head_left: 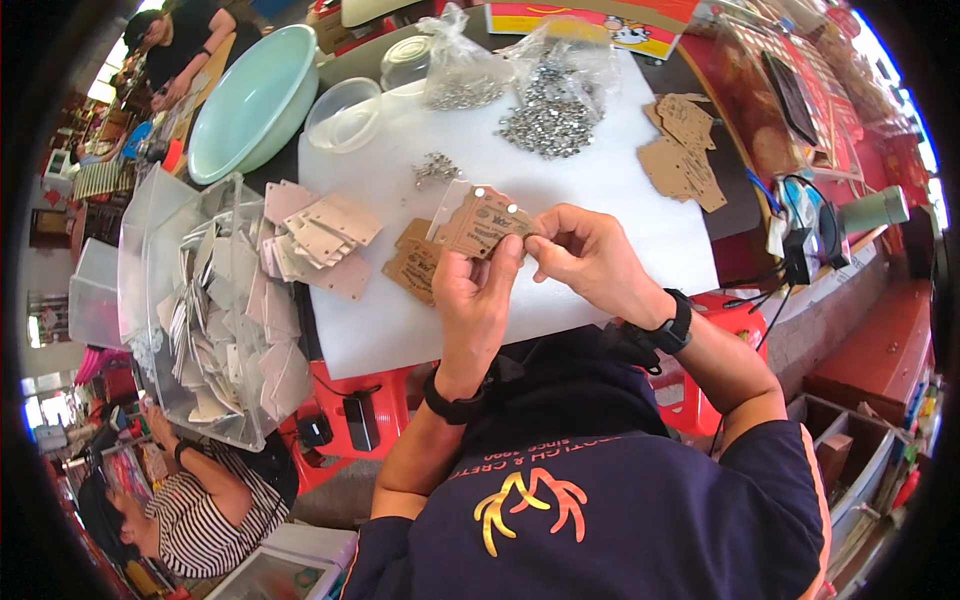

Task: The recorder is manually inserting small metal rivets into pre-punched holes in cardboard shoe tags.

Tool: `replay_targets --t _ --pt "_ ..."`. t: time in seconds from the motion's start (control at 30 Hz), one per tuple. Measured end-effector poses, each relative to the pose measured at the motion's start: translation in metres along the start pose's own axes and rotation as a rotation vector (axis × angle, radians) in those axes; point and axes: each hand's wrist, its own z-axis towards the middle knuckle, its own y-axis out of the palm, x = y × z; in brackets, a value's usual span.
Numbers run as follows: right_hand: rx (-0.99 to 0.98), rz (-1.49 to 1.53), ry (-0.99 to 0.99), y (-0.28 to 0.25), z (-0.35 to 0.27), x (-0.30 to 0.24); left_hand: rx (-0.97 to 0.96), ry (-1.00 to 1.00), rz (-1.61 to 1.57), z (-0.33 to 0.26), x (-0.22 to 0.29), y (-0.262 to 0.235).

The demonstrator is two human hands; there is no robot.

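Note:
Over the white work surface, my left hand (472, 305) grips a small brown printed card (478, 222) from below, thumb on its face. Shiny round metal pieces sit along the card's upper edge. At the card's right corner my right hand (590, 250) has thumb and forefinger pinched together; what lies between the fingertips is too small to make out. Partly behind my left hand lies a short stack of brown cards (408, 268). A little heap of metal pieces (437, 168) rests just beyond the held card.
Left stands a clear plastic bin (258, 435) of pale cards, with more pale cards (318, 235) spilling beside it. Farther back are a mint basin (250, 110), a clear tub (343, 112) and bags of metal pieces (550, 115). Brown cards (680, 160) lie right. Two people work at left.

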Motion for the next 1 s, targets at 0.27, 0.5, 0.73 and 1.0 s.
replay_targets --t 0.27,0.5,0.73,1.0 --pt "-0.08 0.114 0.169 -0.047 -0.024 -0.024 -0.228 -0.091 0.18 0.002 0.0 -0.002" --pt "0.486 0.082 0.148 -0.179 -0.054 -0.028 -0.211 -0.12 0.232 0.0 -0.002 -0.003" --pt "0.741 0.155 0.375 -0.261 -0.071 0.011 -0.194 -0.129 0.24 0.0 -0.009 -0.007" --pt "0.648 0.128 0.665 -0.275 -0.063 -0.006 -0.19 -0.132 0.218 0.001 -0.01 -0.009"
